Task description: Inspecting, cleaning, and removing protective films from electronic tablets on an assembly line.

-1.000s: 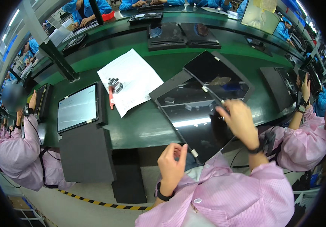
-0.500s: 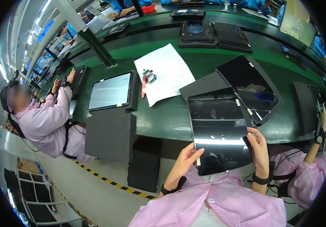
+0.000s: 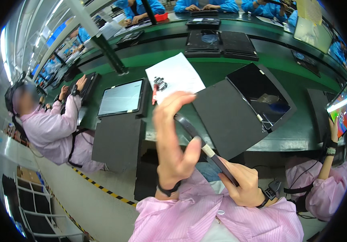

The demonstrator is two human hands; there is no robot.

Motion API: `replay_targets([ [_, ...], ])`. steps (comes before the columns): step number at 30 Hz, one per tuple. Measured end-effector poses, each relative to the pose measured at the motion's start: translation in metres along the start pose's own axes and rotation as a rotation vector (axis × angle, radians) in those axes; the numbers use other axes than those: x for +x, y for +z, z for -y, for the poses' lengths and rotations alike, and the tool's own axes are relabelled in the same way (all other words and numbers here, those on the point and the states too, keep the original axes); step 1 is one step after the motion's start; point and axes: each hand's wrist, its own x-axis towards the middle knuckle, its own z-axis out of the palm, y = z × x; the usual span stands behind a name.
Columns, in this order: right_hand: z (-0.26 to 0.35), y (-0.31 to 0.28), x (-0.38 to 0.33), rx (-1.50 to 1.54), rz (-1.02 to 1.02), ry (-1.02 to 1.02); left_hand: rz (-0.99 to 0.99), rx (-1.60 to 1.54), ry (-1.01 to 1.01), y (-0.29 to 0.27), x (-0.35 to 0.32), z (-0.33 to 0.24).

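Observation:
A thin black tablet (image 3: 190, 130) is tilted up on edge in front of me, with a pale tape tab on its side. My right hand (image 3: 242, 185) grips its near end between thumb and fingers. Around the far end curves my left hand (image 3: 171, 141), fingers and thumb spread apart, slightly blurred; whether it touches the tablet is unclear. Beyond them lies a dark foam pad (image 3: 228, 117), bare on its left part. A second black tablet (image 3: 260, 97) with tape tabs rests on foam at the right.
A lit tablet (image 3: 121, 98) sits left on foam. Behind my left hand are a white paper sheet (image 3: 181, 72) and a red-handled tool (image 3: 154, 94). Stacked black trays (image 3: 203, 43) stand farther back. Co-workers sit on both sides; the right one holds a bright-screened tablet (image 3: 340, 111).
The tablet has gone from lying face up in both hands to standing on edge in my right hand. My left hand has let go of its side and risen to the far end.

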Motion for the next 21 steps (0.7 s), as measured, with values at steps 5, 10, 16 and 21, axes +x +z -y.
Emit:
replay_targets([
  [5,-0.002,0.007,-0.011,-0.075,-0.056,-0.081,-0.041,-0.269,-0.091,0.007,-0.01,-0.004],
  [10,-0.007,0.011,-0.016,-0.166,-0.089,-0.144,-0.063,-0.273,-0.05,0.007,-0.014,-0.003],
  [16,-0.007,-0.001,-0.01,-0.117,-0.011,-0.105,0.011,-0.193,-0.136,-0.005,-0.018,-0.003],
  [21,-0.035,-0.07,0.017,0.202,0.252,-0.047,0.583,-0.214,-0.389,-0.051,0.005,-0.001],
])
